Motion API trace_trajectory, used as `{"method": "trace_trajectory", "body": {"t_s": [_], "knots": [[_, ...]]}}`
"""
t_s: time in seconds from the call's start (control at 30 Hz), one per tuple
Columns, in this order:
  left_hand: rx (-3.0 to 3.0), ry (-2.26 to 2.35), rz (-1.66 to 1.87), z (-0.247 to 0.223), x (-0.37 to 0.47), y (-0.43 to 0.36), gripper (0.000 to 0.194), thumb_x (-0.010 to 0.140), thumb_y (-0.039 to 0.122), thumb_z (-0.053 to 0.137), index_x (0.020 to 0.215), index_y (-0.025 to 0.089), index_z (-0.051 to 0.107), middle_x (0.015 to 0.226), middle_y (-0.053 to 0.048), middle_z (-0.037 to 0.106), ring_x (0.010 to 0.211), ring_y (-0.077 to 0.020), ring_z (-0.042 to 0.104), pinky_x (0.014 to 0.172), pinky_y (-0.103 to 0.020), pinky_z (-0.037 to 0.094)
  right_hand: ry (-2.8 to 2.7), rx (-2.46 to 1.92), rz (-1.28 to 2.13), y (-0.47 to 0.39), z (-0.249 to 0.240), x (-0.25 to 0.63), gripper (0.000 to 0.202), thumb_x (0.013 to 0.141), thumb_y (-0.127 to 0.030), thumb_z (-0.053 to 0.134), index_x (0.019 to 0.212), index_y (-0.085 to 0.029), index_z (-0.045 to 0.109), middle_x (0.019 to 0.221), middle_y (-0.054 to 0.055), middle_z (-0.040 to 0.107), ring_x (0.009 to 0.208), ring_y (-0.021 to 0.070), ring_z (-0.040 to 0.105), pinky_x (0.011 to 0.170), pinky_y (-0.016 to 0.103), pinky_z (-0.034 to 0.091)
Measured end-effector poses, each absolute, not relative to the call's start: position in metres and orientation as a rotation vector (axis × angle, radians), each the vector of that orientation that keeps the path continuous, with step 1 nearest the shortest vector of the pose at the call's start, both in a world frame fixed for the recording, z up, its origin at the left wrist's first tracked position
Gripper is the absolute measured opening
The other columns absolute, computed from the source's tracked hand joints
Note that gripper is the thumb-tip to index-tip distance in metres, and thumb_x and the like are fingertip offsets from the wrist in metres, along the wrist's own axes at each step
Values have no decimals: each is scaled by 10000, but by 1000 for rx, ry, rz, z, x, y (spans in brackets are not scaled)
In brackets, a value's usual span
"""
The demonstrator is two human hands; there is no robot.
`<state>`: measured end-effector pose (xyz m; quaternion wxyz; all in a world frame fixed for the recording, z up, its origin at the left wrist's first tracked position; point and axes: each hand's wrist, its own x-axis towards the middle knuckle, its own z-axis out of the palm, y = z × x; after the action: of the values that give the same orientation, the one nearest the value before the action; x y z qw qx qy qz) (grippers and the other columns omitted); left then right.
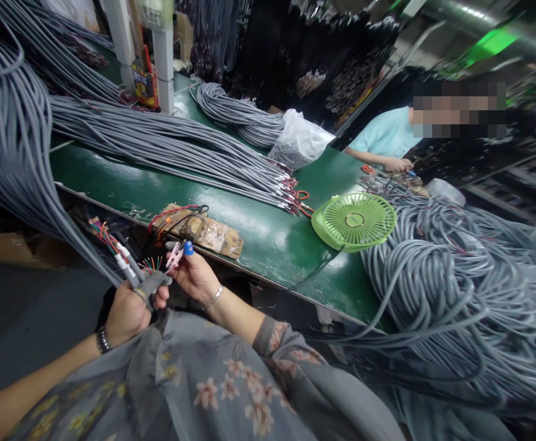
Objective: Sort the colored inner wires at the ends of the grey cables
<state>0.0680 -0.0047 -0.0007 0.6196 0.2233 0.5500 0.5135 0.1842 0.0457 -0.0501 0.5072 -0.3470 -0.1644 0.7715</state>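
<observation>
At the lower left, my left hand (132,309) is closed round the ends of several grey cables (135,277), whose thin coloured wires (105,236) fan out beyond white collars. Grey wrapping covers part of its thumb and fingers. Just right of it, my right hand (195,275) pinches a small pink part (174,256) beside the short red and green wire ends (152,264). A blue cover sits on one of its fingertips. Whether the pink part is a clip or a tool is too small to tell.
A taped block (212,234) lies on the green table's (111,184) near edge. A green fan (354,222) stands beyond, its cord crossing the edge. Grey cable bundles (180,144) and a coiled pile (442,275) flank it. Another person (385,135) works across the table.
</observation>
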Motion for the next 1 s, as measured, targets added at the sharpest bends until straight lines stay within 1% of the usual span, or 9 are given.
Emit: {"method": "trace_trajectory", "body": {"t_s": [0.13, 0.37, 0.5, 0.6, 0.67, 0.73, 0.9, 1.0], "knots": [[503, 1285, 1176, 1, 69, -4, 298, 405, 339, 856, 548, 166, 660, 423, 22, 632, 367, -93, 514, 364, -180, 380, -388, -857, 1840, 44, -44, 184, 406, 801, -586, 775, 777, -190, 686, 695, -2, 674, 602, 108, 572, 582, 232, 502], [556, 1270, 1135, -6, 67, -5, 266, 457, 350, 836, 572, 159, 691, 434, 10, 637, 368, -95, 512, 371, -192, 391, -363, -860, 1833, 44, -37, 182, 382, 835, -543, 756, 770, -174, 679, 700, 14, 666, 599, 115, 543, 566, 233, 467], [549, 1274, 1177, -2, 68, -4, 254, 453, 340, 827, 559, 161, 683, 420, 12, 622, 362, -96, 504, 362, -193, 379, -447, -862, 1889, 41, -41, 187, 434, 847, -605, 709, 817, -174, 675, 727, 23, 661, 625, 127, 543, 594, 252, 471], [574, 1260, 1159, -2, 68, -4, 275, 443, 340, 844, 560, 154, 680, 429, 3, 626, 374, -98, 508, 364, -195, 380, -605, -846, 1993, 31, -46, 192, 496, 786, -654, 741, 789, -168, 643, 660, 3, 603, 602, 131, 531, 580, 261, 459], [604, 1240, 1150, -5, 67, -4, 294, 436, 342, 865, 552, 155, 670, 431, 3, 623, 378, -97, 505, 372, -200, 388, -691, -822, 2014, 23, -48, 194, 494, 716, -618, 823, 763, -175, 610, 609, -24, 553, 584, 135, 529, 572, 267, 450], [638, 1224, 1150, -8, 67, -5, 309, 446, 353, 878, 537, 158, 657, 428, 6, 617, 375, -91, 497, 383, -206, 397, -722, -801, 1991, 17, -48, 194, 486, 677, -566, 874, 752, -184, 582, 587, -38, 534, 573, 139, 533, 565, 271, 443], [699, 1226, 1147, -16, 64, -7, 299, 495, 349, 883, 541, 174, 645, 443, 10, 625, 378, -99, 515, 402, -216, 414, -726, -806, 1950, 11, -40, 189, 448, 722, -528, 853, 743, -192, 558, 561, -30, 549, 555, 152, 551, 557, 288, 443], [733, 1235, 1146, -22, 60, -9, 285, 531, 383, 865, 550, 181, 664, 457, 0, 642, 380, -116, 530, 404, -228, 420, -738, -798, 1953, 8, -38, 187, 462, 699, -547, 859, 735, -193, 564, 554, -26, 559, 544, 155, 549, 554, 296, 442]]}}
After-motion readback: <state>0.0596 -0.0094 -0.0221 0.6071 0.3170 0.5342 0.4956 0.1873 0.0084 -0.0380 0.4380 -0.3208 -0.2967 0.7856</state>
